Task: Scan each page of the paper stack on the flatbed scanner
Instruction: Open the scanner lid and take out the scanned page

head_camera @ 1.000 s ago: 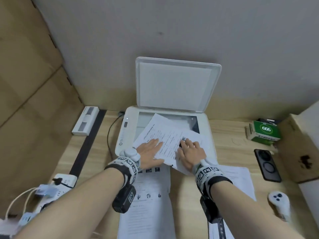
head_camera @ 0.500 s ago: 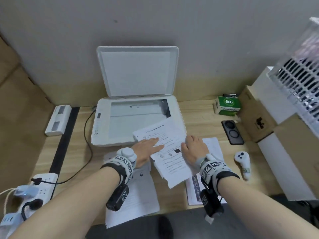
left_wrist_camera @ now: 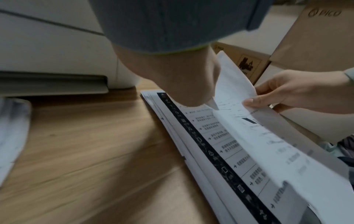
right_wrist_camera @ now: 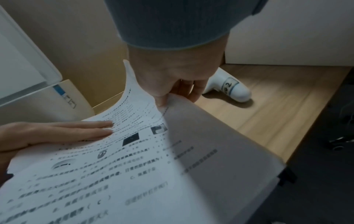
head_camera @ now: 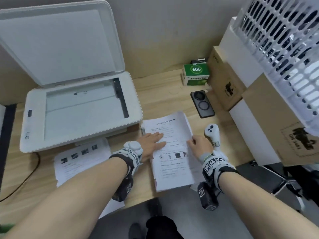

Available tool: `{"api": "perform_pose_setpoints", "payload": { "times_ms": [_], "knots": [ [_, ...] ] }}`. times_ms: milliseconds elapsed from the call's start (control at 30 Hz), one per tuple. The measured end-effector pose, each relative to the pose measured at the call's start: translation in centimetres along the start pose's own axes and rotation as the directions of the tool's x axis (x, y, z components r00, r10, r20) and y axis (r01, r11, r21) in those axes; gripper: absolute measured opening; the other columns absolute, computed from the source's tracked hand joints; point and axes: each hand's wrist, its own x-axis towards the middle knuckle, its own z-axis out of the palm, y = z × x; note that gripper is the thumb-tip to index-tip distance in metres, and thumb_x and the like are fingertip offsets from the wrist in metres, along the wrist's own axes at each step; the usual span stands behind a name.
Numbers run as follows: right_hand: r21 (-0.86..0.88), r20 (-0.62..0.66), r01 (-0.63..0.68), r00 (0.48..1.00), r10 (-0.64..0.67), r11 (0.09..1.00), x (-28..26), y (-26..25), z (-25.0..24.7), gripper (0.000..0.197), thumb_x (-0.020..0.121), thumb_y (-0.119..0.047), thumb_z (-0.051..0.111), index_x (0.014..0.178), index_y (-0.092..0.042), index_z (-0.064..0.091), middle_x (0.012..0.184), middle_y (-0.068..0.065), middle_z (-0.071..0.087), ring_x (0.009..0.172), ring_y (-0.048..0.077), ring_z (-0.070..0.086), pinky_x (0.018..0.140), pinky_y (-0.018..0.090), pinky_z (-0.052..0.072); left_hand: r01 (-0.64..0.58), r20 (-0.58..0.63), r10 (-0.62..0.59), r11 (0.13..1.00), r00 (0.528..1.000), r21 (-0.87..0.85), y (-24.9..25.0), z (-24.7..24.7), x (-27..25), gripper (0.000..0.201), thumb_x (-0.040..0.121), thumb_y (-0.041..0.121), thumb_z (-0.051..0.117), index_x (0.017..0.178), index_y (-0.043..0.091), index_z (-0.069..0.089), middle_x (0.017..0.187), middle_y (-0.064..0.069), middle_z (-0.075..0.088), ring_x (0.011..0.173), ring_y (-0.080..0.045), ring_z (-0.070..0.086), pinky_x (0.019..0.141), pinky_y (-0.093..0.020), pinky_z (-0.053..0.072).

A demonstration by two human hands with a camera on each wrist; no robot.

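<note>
Left hand (head_camera: 150,144) lies flat on 1 printed sheet (head_camera: 172,163), right hand (head_camera: 201,146) pinching its edge, beside 1 open scanner (head_camera: 77,111)

Paper stack (head_camera: 172,163) right of scanner (head_camera: 82,107), controller (head_camera: 212,133) further right.

wall (head_camera: 164,23): plain grey | desk (head_camera: 164,94): light wood | floor (head_camera: 241,221): dark grey

The flatbed scanner (head_camera: 81,107) is white with pale grey glass. The printed paper sheet (head_camera: 172,152) is white with black text and small dark pictures. The tabletop (head_camera: 164,94) is light wood-grain. The small box (head_camera: 196,75) is green, the phone (head_camera: 202,104) black.
</note>
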Motion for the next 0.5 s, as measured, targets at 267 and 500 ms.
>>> {"api": "perform_pose_setpoints", "payload": {
  "times_ms": [267,500],
  "knots": [
    [-0.037,0.025,-0.072,0.997,0.073,0.997,3.0,1.9,2.3,0.029,0.085,-0.027,0.056,0.063,-0.016,0.04,0.063,0.004,0.05,0.06,0.028,0.048,0.055,0.032,0.034,0.004,0.141,-0.003,1.0,0.99,-0.005,-0.6,3.2,3.9,0.08,0.095,0.012,0.054,0.157,0.025,0.005,0.163,-0.009,-0.008,0.151,-0.026,-0.004,0.121,-0.041,0.007],
    [0.032,-0.058,-0.15,0.987,0.152,0.988,2.8,1.8,2.7,0.025,0.081,-0.025,0.071,0.094,-0.02,0.05,0.094,0.001,0.057,0.087,0.026,0.056,0.066,0.034,0.043,0.014,0.086,-0.012,1.0,0.996,-0.019,-0.6,4.7,4.2,0.076,0.094,0.002,0.046,0.156,0.025,0.009,0.164,-0.006,-0.01,0.151,-0.024,-0.006,0.121,-0.042,0.013]
  ]
}}
